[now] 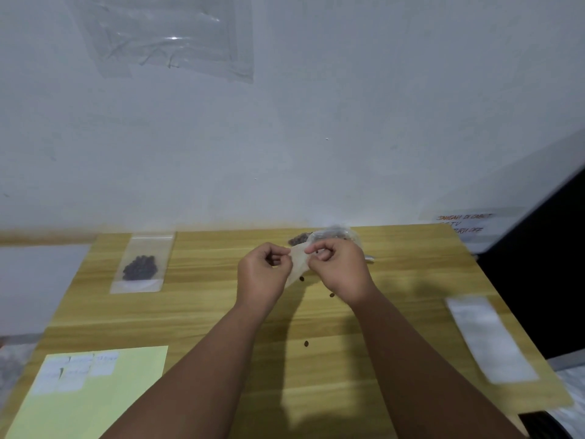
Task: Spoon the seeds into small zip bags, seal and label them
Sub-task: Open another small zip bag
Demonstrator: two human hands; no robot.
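Left hand and right hand both pinching small bag between them, filled bag far left, loose seeds on surface beneath

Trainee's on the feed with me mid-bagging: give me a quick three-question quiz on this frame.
1. True or false: the filled seed bag lies on the table, to the left of both hands.
2. What do the left hand and right hand pinch between them? A) a spoon B) a small zip bag C) a pen
3. Fill in: the white labels sit on a ___ sheet.
Key: 1 true; 2 B; 3 yellow.
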